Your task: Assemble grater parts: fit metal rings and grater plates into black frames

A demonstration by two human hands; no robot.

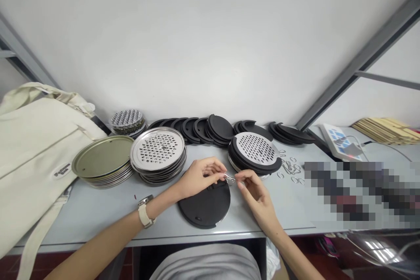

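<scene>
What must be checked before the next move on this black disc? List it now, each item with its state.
1. Small metal clip held at the fingertips of the left hand and right hand: ok.
2. Black round disc lying flat on the grey table: ok.
3. Clip touching the disc's edge: cannot tell, the fingers hide that spot.
4. Spare metal clips lying loose within view, right of the hands: ok.
5. Wristwatch on the left wrist, apart from the disc: ok.
</scene>
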